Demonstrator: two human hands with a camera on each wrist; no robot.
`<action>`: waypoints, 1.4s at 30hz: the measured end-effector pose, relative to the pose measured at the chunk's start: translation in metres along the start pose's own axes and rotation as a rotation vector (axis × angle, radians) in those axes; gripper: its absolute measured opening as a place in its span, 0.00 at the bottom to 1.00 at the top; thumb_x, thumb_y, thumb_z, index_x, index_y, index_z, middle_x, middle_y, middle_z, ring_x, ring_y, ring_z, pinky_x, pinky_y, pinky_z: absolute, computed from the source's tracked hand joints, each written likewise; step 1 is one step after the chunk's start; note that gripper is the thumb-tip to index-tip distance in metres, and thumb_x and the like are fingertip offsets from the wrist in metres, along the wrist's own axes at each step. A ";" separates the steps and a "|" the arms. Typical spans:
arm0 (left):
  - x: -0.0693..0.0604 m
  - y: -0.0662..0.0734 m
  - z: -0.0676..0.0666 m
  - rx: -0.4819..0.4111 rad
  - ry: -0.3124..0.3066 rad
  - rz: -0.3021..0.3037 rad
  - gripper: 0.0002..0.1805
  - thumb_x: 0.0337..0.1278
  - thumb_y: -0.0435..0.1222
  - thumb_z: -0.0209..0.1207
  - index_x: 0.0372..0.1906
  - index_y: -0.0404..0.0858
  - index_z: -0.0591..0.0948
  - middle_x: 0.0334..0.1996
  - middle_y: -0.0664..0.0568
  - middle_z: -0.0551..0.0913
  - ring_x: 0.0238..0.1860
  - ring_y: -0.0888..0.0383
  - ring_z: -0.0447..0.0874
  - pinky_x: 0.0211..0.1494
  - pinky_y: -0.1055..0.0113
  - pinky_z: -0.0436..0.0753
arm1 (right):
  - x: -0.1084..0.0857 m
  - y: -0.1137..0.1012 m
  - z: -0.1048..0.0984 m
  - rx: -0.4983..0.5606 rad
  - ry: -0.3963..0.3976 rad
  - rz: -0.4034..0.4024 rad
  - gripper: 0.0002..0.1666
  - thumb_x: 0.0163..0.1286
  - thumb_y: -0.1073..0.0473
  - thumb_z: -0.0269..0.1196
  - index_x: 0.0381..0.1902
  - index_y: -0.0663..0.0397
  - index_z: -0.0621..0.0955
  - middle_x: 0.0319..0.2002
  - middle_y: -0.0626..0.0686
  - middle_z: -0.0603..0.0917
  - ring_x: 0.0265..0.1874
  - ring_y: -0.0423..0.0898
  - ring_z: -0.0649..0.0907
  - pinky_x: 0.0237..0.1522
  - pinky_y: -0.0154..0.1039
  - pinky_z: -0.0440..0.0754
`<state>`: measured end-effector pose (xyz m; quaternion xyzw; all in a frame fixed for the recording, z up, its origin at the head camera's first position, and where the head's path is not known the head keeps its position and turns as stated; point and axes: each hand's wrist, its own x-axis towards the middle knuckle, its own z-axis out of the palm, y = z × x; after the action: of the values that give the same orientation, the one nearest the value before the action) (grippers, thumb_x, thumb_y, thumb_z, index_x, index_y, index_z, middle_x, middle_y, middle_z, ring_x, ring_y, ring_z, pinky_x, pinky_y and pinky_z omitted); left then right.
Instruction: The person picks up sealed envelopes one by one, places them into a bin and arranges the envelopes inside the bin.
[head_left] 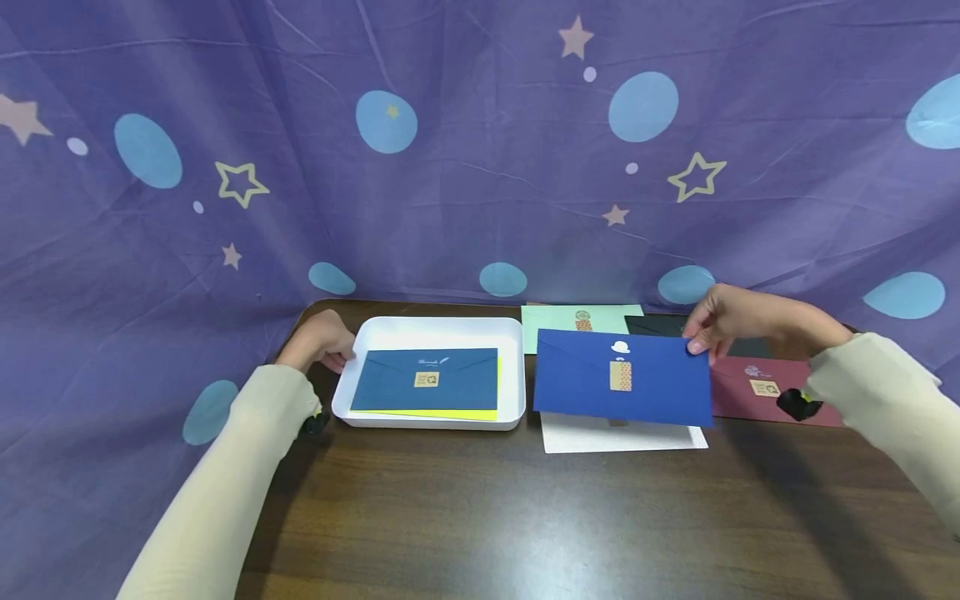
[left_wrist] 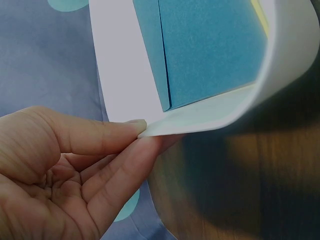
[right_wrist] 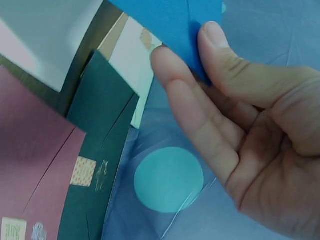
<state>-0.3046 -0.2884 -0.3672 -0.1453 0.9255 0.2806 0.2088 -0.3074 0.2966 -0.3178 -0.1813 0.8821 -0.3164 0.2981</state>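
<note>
The left hand (head_left: 321, 340) pinches the left rim of a white tray (head_left: 435, 423) between thumb and fingers; the left wrist view shows the thumb on top of the rim (left_wrist: 200, 131). Inside the tray a teal-blue envelope (head_left: 465, 383) lies over a yellow one (head_left: 480, 415). The right hand (head_left: 738, 321) holds a royal blue envelope (head_left: 577, 383) by its upper right corner, raised and tilted above a white envelope (head_left: 622, 442). In the right wrist view, thumb and fingers pinch the corner of that blue envelope (right_wrist: 175, 30).
Behind the raised envelope lies a mint green envelope (head_left: 547, 321). A dark green envelope (head_left: 648, 324) and a maroon envelope (head_left: 795, 404) lie to the right, partly under the right arm. A purple patterned cloth (head_left: 450, 208) hangs behind the brown table (head_left: 480, 517).
</note>
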 end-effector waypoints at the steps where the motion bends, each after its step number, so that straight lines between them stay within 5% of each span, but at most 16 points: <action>1: 0.000 0.000 0.000 0.001 -0.001 0.001 0.05 0.55 0.20 0.58 0.37 0.20 0.77 0.24 0.45 0.77 0.19 0.58 0.83 0.30 0.66 0.92 | 0.000 -0.002 -0.001 0.004 0.008 -0.003 0.13 0.68 0.63 0.68 0.46 0.69 0.86 0.32 0.54 0.88 0.26 0.47 0.88 0.40 0.44 0.93; 14: 0.002 0.001 0.001 0.004 0.005 0.003 0.07 0.55 0.20 0.58 0.38 0.20 0.77 0.24 0.45 0.77 0.19 0.58 0.83 0.30 0.67 0.92 | 0.010 -0.029 0.003 0.090 0.092 -0.070 0.19 0.70 0.63 0.66 0.54 0.73 0.82 0.32 0.52 0.90 0.29 0.45 0.89 0.41 0.43 0.93; 22: -0.001 0.002 0.000 -0.008 -0.004 0.019 0.06 0.53 0.19 0.58 0.37 0.20 0.77 0.23 0.46 0.76 0.18 0.60 0.82 0.28 0.68 0.91 | 0.019 -0.047 0.008 0.081 0.086 -0.098 0.16 0.69 0.62 0.68 0.50 0.69 0.85 0.37 0.55 0.90 0.29 0.46 0.90 0.40 0.43 0.94; 42: 0.005 0.000 0.001 -0.006 0.010 -0.025 0.06 0.55 0.20 0.59 0.37 0.21 0.76 0.23 0.45 0.77 0.18 0.58 0.82 0.30 0.67 0.92 | 0.045 -0.098 0.021 0.086 0.018 -0.015 0.16 0.70 0.62 0.67 0.50 0.69 0.85 0.41 0.55 0.90 0.29 0.45 0.90 0.41 0.42 0.93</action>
<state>-0.3086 -0.2890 -0.3705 -0.1588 0.9238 0.2801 0.2073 -0.3151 0.1916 -0.2842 -0.1721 0.8690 -0.3577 0.2954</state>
